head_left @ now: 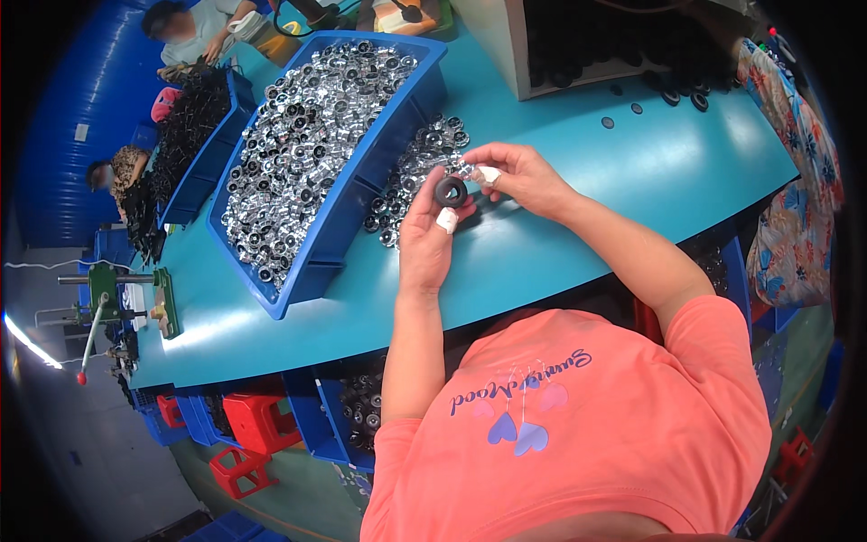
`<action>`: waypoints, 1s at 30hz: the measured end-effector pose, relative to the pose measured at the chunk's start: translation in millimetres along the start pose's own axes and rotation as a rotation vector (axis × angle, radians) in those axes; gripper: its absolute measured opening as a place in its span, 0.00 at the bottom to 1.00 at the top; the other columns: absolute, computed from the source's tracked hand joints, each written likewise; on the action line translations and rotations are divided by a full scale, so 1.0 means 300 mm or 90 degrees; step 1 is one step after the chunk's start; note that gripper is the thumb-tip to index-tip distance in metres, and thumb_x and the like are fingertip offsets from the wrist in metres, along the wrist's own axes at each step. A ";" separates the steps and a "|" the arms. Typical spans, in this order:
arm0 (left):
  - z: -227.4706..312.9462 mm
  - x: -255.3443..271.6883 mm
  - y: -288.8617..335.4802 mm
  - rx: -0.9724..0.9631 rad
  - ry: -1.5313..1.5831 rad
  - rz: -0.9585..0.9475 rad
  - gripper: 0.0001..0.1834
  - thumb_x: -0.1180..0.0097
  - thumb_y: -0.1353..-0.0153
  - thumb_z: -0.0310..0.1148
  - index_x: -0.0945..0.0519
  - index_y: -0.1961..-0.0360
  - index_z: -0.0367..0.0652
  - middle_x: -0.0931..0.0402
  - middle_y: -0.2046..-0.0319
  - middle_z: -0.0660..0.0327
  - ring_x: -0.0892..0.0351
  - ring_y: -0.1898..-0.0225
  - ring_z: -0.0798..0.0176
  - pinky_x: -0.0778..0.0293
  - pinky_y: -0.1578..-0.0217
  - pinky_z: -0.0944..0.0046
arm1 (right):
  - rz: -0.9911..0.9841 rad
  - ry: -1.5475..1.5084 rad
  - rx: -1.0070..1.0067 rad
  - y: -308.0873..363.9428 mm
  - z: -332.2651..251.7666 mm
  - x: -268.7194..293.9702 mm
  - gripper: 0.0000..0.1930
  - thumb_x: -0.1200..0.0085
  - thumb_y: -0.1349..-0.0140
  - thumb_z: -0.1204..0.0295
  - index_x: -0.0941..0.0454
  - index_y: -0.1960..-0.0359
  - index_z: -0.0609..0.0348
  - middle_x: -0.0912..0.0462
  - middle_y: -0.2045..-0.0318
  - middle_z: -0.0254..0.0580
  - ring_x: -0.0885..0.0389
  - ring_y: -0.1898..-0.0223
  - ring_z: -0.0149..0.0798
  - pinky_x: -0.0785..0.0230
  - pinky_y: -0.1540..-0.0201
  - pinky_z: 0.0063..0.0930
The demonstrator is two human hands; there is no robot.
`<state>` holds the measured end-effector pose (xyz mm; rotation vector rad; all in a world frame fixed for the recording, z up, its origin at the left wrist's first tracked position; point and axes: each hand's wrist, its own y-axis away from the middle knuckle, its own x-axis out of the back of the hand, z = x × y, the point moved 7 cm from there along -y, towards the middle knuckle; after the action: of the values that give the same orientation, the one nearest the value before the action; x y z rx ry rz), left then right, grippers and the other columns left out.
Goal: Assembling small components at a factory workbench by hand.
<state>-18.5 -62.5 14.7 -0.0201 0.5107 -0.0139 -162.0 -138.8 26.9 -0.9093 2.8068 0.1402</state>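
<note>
Black ring (451, 191) above the desk (524, 257), left hand (424, 248) fingers closed round it. Looks light, firm, hardly fragile; take by outer rim. Right hand (533, 185) fingers narrow just beside, can't tell on what. Shiny parts pile (432, 143) beyond; blue bin (363, 176) farther left.

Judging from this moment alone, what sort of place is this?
Probably a small-parts assembly workshop: a blue bin heaped with shiny parts, what looks like a green lever press, and other people around the table.
</note>
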 end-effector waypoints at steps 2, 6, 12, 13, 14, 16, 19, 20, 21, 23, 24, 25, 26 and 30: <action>0.000 0.000 -0.001 0.005 0.018 -0.005 0.38 0.38 0.35 0.28 0.40 0.26 0.37 0.24 0.41 0.55 0.20 0.45 0.57 0.23 0.41 0.53 | 0.003 0.003 -0.004 0.000 0.007 0.004 0.15 0.46 0.28 0.74 0.21 0.43 0.62 0.16 0.60 0.32 0.22 0.65 0.23 0.25 0.62 0.20; 0.002 0.001 -0.001 0.010 0.046 -0.002 0.38 0.39 0.35 0.25 0.40 0.26 0.36 0.25 0.40 0.53 0.19 0.45 0.56 0.23 0.41 0.53 | 0.006 0.009 -0.011 -0.003 0.010 0.006 0.15 0.44 0.28 0.71 0.21 0.42 0.61 0.16 0.60 0.32 0.23 0.66 0.23 0.25 0.63 0.20; 0.003 0.008 -0.003 0.013 0.086 0.008 0.37 0.38 0.36 0.25 0.40 0.27 0.36 0.27 0.37 0.47 0.19 0.45 0.54 0.23 0.40 0.52 | 0.017 0.015 -0.017 -0.004 0.009 0.013 0.16 0.43 0.28 0.69 0.21 0.41 0.60 0.16 0.59 0.31 0.23 0.67 0.22 0.25 0.64 0.19; 0.003 0.008 -0.003 0.014 0.088 0.007 0.37 0.38 0.36 0.25 0.39 0.28 0.36 0.27 0.37 0.47 0.19 0.45 0.54 0.23 0.40 0.52 | 0.018 0.017 -0.017 -0.003 0.007 0.011 0.16 0.43 0.28 0.69 0.21 0.41 0.60 0.16 0.59 0.31 0.23 0.67 0.22 0.25 0.64 0.19; 0.003 0.008 -0.002 0.014 0.089 0.006 0.37 0.38 0.36 0.25 0.39 0.27 0.36 0.27 0.37 0.47 0.19 0.45 0.54 0.23 0.40 0.52 | 0.019 0.018 -0.017 -0.002 0.006 0.010 0.16 0.43 0.28 0.69 0.21 0.41 0.59 0.15 0.59 0.31 0.23 0.67 0.22 0.25 0.64 0.19; 0.003 0.008 -0.003 0.015 0.089 0.004 0.37 0.38 0.36 0.25 0.40 0.27 0.36 0.27 0.37 0.47 0.19 0.45 0.54 0.23 0.40 0.52 | 0.020 0.019 -0.019 -0.002 0.004 0.010 0.16 0.43 0.28 0.69 0.21 0.41 0.59 0.15 0.58 0.32 0.23 0.67 0.22 0.25 0.64 0.19; 0.005 0.006 -0.003 0.013 0.091 0.001 0.37 0.38 0.36 0.25 0.39 0.28 0.35 0.27 0.37 0.47 0.19 0.45 0.54 0.24 0.40 0.52 | 0.015 0.017 -0.015 -0.003 0.008 0.014 0.16 0.44 0.28 0.69 0.21 0.41 0.59 0.15 0.58 0.32 0.23 0.67 0.22 0.26 0.64 0.19; 0.005 0.006 -0.003 0.014 0.089 0.002 0.37 0.38 0.35 0.25 0.39 0.28 0.35 0.27 0.37 0.47 0.19 0.45 0.55 0.24 0.40 0.52 | 0.013 0.015 -0.013 -0.004 0.009 0.014 0.17 0.44 0.28 0.69 0.21 0.41 0.59 0.15 0.58 0.32 0.23 0.67 0.22 0.26 0.65 0.19; 0.004 0.006 -0.003 0.015 0.086 0.003 0.37 0.39 0.35 0.25 0.39 0.28 0.35 0.27 0.38 0.48 0.19 0.45 0.55 0.24 0.40 0.51 | 0.013 0.015 -0.014 -0.003 0.007 0.014 0.16 0.44 0.28 0.70 0.21 0.42 0.59 0.15 0.58 0.32 0.23 0.67 0.22 0.26 0.64 0.19; 0.002 0.009 -0.003 0.016 0.081 0.004 0.37 0.39 0.35 0.25 0.39 0.28 0.35 0.26 0.38 0.49 0.19 0.45 0.55 0.24 0.40 0.52 | 0.014 0.015 -0.016 -0.001 0.003 0.011 0.15 0.44 0.29 0.71 0.20 0.43 0.60 0.15 0.58 0.32 0.24 0.66 0.22 0.26 0.64 0.19; 0.001 0.011 -0.001 0.016 0.079 0.004 0.37 0.39 0.35 0.25 0.39 0.28 0.35 0.26 0.38 0.49 0.19 0.45 0.56 0.24 0.40 0.52 | 0.016 0.010 -0.003 0.002 -0.001 0.006 0.15 0.43 0.29 0.72 0.20 0.44 0.60 0.16 0.58 0.32 0.23 0.66 0.23 0.26 0.63 0.20; 0.000 0.011 -0.001 0.016 0.077 0.003 0.37 0.39 0.35 0.25 0.39 0.28 0.35 0.26 0.39 0.50 0.20 0.45 0.56 0.24 0.39 0.52 | 0.020 0.006 0.010 0.009 -0.006 -0.002 0.14 0.43 0.30 0.73 0.20 0.45 0.60 0.16 0.59 0.32 0.23 0.65 0.23 0.26 0.63 0.21; 0.000 0.011 -0.001 0.014 0.063 0.003 0.37 0.39 0.35 0.26 0.39 0.28 0.35 0.26 0.39 0.51 0.20 0.44 0.56 0.25 0.39 0.52 | 0.023 0.002 0.023 0.015 -0.011 -0.006 0.14 0.43 0.31 0.74 0.19 0.46 0.60 0.17 0.59 0.31 0.22 0.64 0.24 0.26 0.63 0.22; 0.001 -0.014 -0.001 0.008 0.023 0.002 0.37 0.38 0.36 0.27 0.38 0.28 0.35 0.26 0.38 0.52 0.22 0.40 0.58 0.27 0.38 0.53 | 0.020 0.361 0.287 0.052 -0.102 -0.044 0.15 0.40 0.38 0.77 0.19 0.49 0.58 0.20 0.62 0.36 0.19 0.63 0.35 0.26 0.61 0.29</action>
<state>-22.1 -62.8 17.1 -0.0068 0.5466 -0.0142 -165.2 -123.0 60.1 -0.8926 3.1266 -0.8372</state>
